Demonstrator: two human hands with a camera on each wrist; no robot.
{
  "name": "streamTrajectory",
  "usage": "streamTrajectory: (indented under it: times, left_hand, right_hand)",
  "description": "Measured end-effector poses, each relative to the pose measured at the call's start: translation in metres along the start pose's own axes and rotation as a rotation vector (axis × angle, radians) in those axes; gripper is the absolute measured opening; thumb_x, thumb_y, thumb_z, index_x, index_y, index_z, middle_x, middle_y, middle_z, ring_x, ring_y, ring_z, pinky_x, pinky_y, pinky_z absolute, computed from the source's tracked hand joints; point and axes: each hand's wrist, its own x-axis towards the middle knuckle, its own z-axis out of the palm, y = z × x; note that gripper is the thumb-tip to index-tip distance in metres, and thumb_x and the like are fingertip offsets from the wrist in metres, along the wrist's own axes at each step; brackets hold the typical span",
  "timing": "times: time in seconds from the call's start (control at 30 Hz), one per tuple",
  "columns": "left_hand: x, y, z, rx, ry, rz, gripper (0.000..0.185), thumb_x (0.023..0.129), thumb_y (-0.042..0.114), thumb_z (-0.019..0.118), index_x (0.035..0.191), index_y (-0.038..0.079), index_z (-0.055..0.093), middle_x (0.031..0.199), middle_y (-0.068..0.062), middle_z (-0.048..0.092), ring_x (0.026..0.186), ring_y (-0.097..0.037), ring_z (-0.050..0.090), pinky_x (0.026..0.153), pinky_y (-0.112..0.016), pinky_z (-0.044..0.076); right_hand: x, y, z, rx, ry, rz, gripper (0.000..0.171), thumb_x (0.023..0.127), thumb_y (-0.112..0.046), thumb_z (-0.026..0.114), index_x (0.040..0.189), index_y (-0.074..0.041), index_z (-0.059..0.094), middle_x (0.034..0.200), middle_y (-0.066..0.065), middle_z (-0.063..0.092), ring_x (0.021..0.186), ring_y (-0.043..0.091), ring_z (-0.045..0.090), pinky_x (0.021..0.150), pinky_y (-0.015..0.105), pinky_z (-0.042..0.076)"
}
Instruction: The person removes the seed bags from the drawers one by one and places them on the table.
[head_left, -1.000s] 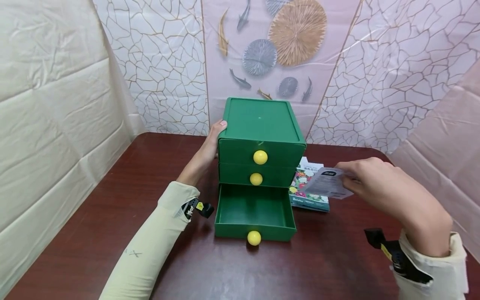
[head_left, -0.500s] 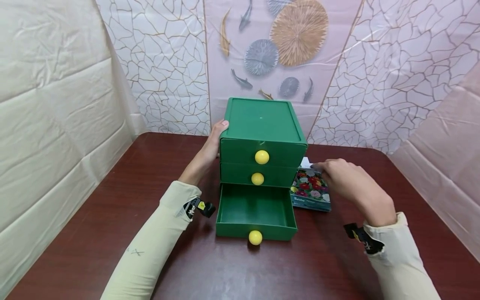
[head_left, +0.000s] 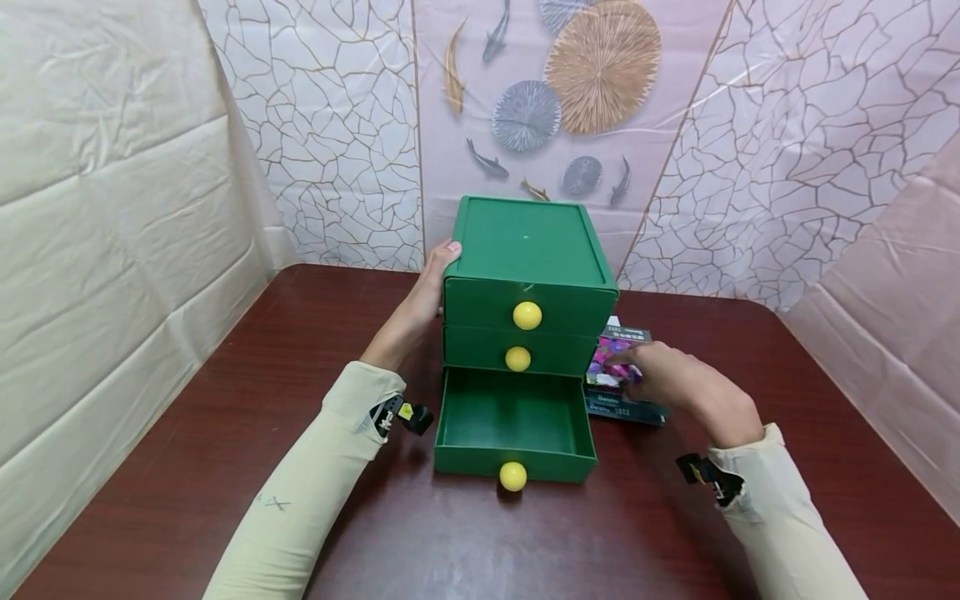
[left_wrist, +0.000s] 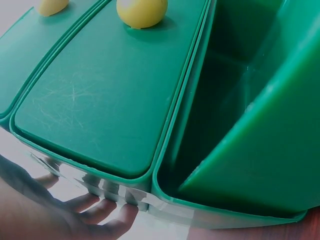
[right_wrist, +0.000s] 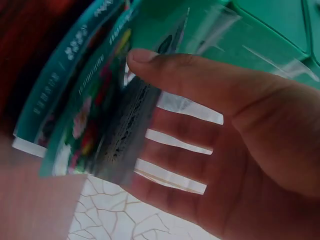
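Note:
A green three-drawer cabinet stands mid-table in the head view, its bottom drawer pulled out with nothing in it. My left hand steadies the cabinet's left side; in the left wrist view its fingers lie spread against the side wall. Right of the cabinet, my right hand is over a stack of seed packets, holding a purple-flowered seed packet. In the right wrist view the thumb lies on that packet's grey printed back, fingers behind it. Below it is a red-flowered packet.
Yellow ball knobs, such as the bottom one, stick out from the drawer fronts. Another teal packet lies lower in the stack. Patterned sheets hang behind and beside the dark red table.
My right hand has moved left from holding a packet beside the stack to over the stack. The purple-flowered packet now covers the red-flowered one. My left hand stays at the cabinet.

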Motion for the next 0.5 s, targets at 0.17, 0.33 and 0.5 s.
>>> streamTrajectory:
  times: [0.17, 0.33, 0.5]
  left_hand:
    - [0.0, 0.0, 0.0, -0.002, 0.007, -0.003, 0.082, 0.101, 0.064, 0.032, 0.171, 0.025, 0.014, 0.169, -0.012, 0.022, 0.135, -0.033, 0.04, 0.099, -0.046, 0.037]
    - [0.0, 0.0, 0.001, -0.002, 0.01, -0.006, 0.082, 0.101, 0.064, 0.033, 0.17, 0.025, 0.015, 0.167, -0.012, 0.024, 0.134, -0.032, 0.041, 0.1, -0.047, 0.037]
    - [0.001, -0.001, 0.0, -0.005, 0.01, 0.0, 0.082, 0.1, 0.065, 0.033, 0.17, 0.026, 0.015, 0.167, -0.012, 0.024, 0.133, -0.032, 0.042, 0.102, -0.049, 0.038]
  right_hand:
    - [0.005, -0.002, 0.006, 0.026, -0.059, 0.075, 0.046, 0.087, -0.004, 0.08, 0.132, -0.003, 0.07, 0.097, 0.008, 0.066, 0.079, 0.022, 0.057, 0.065, 0.035, 0.049]
    - [0.007, -0.003, 0.009, 0.011, -0.088, 0.097, 0.051, 0.087, -0.008, 0.084, 0.135, -0.002, 0.067, 0.108, 0.015, 0.066, 0.082, 0.024, 0.06, 0.07, 0.041, 0.055]
    - [0.008, -0.001, 0.012, 0.008, -0.093, 0.09, 0.055, 0.087, -0.012, 0.085, 0.139, -0.004, 0.066, 0.129, 0.022, 0.061, 0.087, 0.025, 0.061, 0.073, 0.045, 0.057]
